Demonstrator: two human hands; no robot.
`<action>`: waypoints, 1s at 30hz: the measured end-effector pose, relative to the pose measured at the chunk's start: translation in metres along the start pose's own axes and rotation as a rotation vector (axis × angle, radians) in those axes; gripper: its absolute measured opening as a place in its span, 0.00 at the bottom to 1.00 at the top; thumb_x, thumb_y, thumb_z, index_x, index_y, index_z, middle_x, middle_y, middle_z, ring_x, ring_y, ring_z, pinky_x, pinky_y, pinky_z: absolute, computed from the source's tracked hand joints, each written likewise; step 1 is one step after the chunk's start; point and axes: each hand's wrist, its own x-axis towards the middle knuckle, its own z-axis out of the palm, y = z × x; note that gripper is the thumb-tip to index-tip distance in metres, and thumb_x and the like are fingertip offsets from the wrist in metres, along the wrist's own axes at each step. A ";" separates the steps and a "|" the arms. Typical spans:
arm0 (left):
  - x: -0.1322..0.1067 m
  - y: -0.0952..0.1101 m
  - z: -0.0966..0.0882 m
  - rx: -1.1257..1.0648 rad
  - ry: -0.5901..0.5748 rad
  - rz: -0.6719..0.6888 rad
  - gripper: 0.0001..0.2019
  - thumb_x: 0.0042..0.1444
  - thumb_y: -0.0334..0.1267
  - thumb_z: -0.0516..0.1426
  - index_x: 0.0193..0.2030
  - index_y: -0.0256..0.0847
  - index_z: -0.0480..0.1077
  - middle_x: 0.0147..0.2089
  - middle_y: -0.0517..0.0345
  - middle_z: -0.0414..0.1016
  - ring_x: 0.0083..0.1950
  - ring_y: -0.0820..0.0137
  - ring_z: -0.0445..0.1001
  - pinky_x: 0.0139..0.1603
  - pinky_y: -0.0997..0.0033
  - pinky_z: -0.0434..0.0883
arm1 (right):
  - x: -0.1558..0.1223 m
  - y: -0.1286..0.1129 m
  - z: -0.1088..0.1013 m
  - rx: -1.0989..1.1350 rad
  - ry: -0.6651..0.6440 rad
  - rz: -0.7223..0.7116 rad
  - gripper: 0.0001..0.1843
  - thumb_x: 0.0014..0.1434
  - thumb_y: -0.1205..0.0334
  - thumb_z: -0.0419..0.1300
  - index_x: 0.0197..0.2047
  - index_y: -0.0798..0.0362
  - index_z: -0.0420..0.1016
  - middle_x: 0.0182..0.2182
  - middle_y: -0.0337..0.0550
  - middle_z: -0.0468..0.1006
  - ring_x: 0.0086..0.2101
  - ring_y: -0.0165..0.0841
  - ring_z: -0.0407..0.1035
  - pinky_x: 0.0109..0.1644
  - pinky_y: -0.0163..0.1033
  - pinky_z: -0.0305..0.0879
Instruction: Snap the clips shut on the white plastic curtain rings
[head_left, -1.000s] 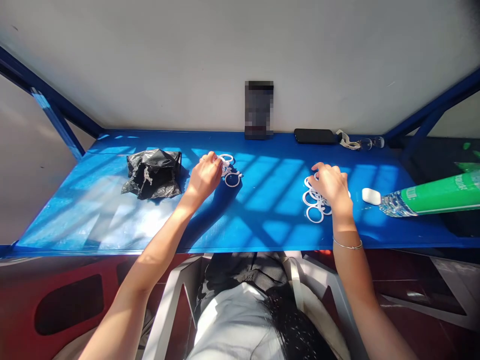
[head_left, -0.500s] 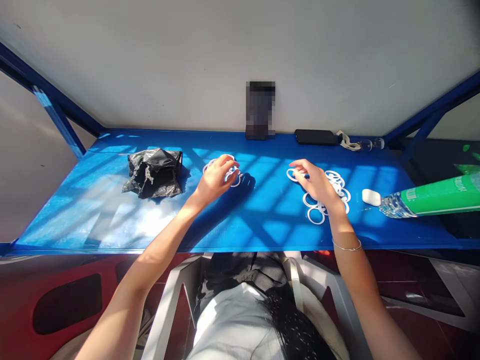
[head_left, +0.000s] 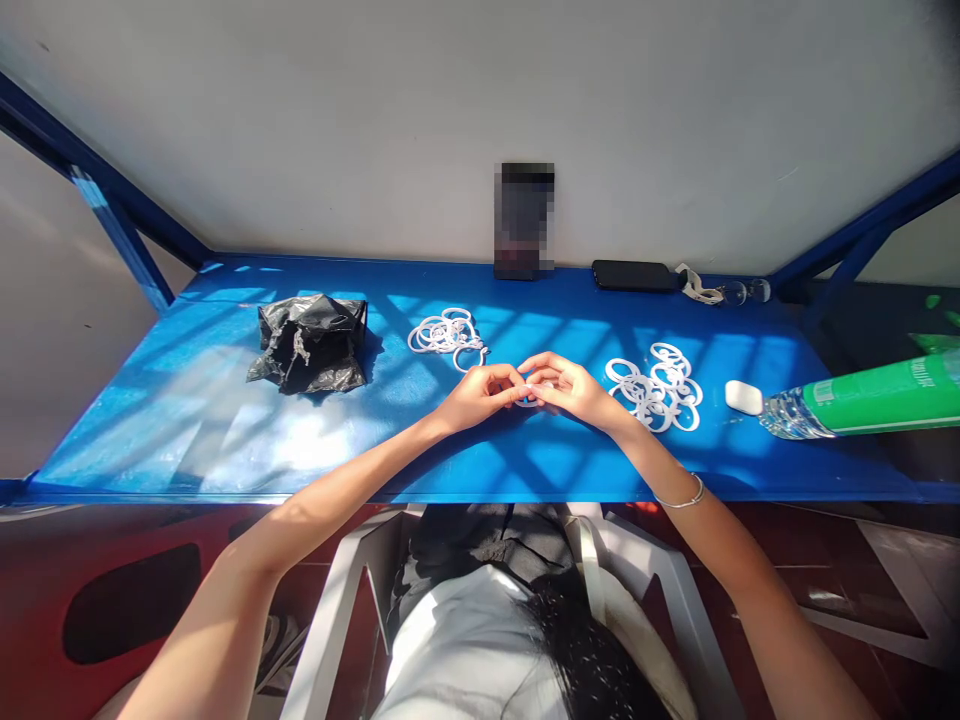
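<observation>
Over the middle of the blue table, my left hand (head_left: 478, 397) and my right hand (head_left: 568, 391) meet fingertip to fingertip. A thin white ring (head_left: 530, 404) shows between them, partly hidden behind the fingers; both hands are closed in a pinch on it. Left of the hands, a loose group of several white rings (head_left: 435, 334) lies on the table. On the right, by my right wrist, a larger heap of several white rings (head_left: 660, 392) overlaps itself. What the rings are for cannot be seen.
The blue table (head_left: 420, 470) carries a crumpled black plastic bag (head_left: 322, 340) at left. Along the back are a blurred dark upright object (head_left: 521, 225), a black phone (head_left: 634, 275) and glasses (head_left: 742, 291). At right lie a white case (head_left: 744, 397) and a green-labelled bottle (head_left: 885, 395).
My left hand has left the left group of rings and moved right and nearer. My right hand has brought a ring leftward from beside the right heap to meet it.
</observation>
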 end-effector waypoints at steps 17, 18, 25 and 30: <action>-0.002 0.008 0.007 -0.458 -0.281 -0.117 0.29 0.53 0.61 0.63 0.21 0.38 0.59 0.19 0.66 0.48 0.22 0.79 0.46 0.25 0.73 0.46 | -0.003 -0.009 0.009 0.505 -0.155 0.085 0.21 0.57 0.51 0.65 0.50 0.51 0.67 0.24 0.31 0.61 0.23 0.26 0.57 0.28 0.32 0.59; -0.002 0.009 0.009 -0.515 -0.288 -0.123 0.30 0.52 0.59 0.64 0.20 0.38 0.56 0.20 0.67 0.47 0.23 0.79 0.46 0.26 0.73 0.46 | -0.003 -0.010 0.009 0.554 -0.162 0.082 0.22 0.56 0.50 0.65 0.49 0.51 0.67 0.24 0.31 0.60 0.22 0.25 0.54 0.26 0.32 0.57; -0.001 0.012 0.012 -0.610 -0.257 -0.071 0.33 0.55 0.55 0.62 0.17 0.40 0.45 0.19 0.65 0.43 0.23 0.78 0.47 0.27 0.70 0.51 | -0.003 -0.010 0.009 0.616 -0.087 0.060 0.18 0.55 0.48 0.62 0.43 0.51 0.67 0.19 0.28 0.54 0.21 0.26 0.48 0.27 0.34 0.54; 0.000 0.010 0.000 -0.082 -0.011 0.036 0.28 0.60 0.60 0.54 0.20 0.39 0.57 0.21 0.61 0.55 0.26 0.74 0.54 0.29 0.70 0.54 | -0.003 -0.011 -0.001 -0.001 0.133 -0.084 0.20 0.58 0.51 0.60 0.52 0.49 0.66 0.38 0.43 0.75 0.38 0.37 0.71 0.43 0.43 0.67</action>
